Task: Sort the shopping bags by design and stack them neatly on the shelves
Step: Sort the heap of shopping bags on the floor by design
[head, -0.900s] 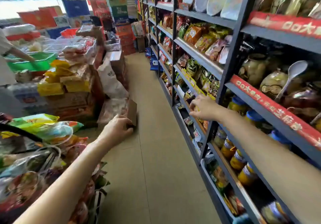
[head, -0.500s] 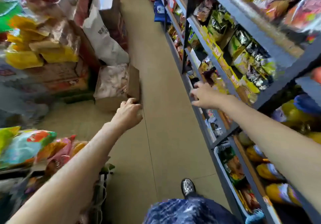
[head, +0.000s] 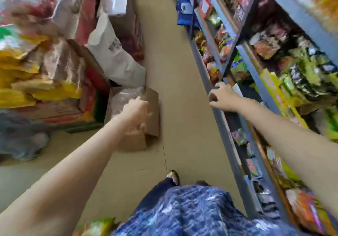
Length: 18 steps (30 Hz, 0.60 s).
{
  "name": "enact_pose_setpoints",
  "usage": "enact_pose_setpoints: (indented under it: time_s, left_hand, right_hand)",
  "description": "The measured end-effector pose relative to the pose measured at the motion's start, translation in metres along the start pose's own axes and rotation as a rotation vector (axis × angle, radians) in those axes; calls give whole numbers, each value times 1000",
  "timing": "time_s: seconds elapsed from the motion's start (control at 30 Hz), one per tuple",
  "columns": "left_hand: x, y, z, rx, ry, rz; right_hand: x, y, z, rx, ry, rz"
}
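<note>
Reaching down the aisle, the left hand (head: 136, 111) hangs blurred over the open cardboard box (head: 144, 120) on the floor, its fingers apparently loosely spread and holding nothing; the right hand (head: 222, 98) rests at the front edge of a lower shelf (head: 222, 124), fingers curled, though whether they pinch something small and dark cannot be told. No shopping bags can be picked out with certainty; the step in hand is judged to be locating them, and the next move calls for grasping a bag from the box.
</note>
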<state>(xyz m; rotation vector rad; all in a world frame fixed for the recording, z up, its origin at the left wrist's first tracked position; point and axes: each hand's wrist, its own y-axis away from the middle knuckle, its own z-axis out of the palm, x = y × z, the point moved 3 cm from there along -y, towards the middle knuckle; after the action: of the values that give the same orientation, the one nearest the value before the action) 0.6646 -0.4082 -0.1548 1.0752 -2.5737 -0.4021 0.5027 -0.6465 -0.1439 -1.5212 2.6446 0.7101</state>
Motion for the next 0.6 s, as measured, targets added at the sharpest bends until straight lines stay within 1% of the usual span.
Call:
enact_pose_setpoints:
  time_s: [0.07, 0.13, 0.2, 0.3, 0.33, 0.43, 0.53, 0.6]
  left_hand:
    - [-4, -61, -37, 42, 68, 21]
    - [0, -123, -68, 46, 62, 28]
    - [4, -185, -92, 77, 65, 8]
    - [0, -274, -114, 131, 53, -59]
    - [-6, -307, -118, 129, 64, -89]
    - [-24, -405, -139, 81, 77, -168]
    - [-44, -505, -192, 105, 92, -212]
    - [-59, -560, -230, 118, 115, -231]
  right_hand:
    - [1, -50, -28, 15, -85, 34]
    - [7, -106, -53, 57, -165, 73]
    - [16, -166, -72, 148, -301, 142]
    - [26, -260, -93, 332, -501, 226]
    - [29, -293, -98, 358, -543, 237]
    - [42, -394, -118, 300, -573, 235]
    - [53, -502, -169, 275, -565, 209]
    - [53, -571, -207, 274, -631, 229]
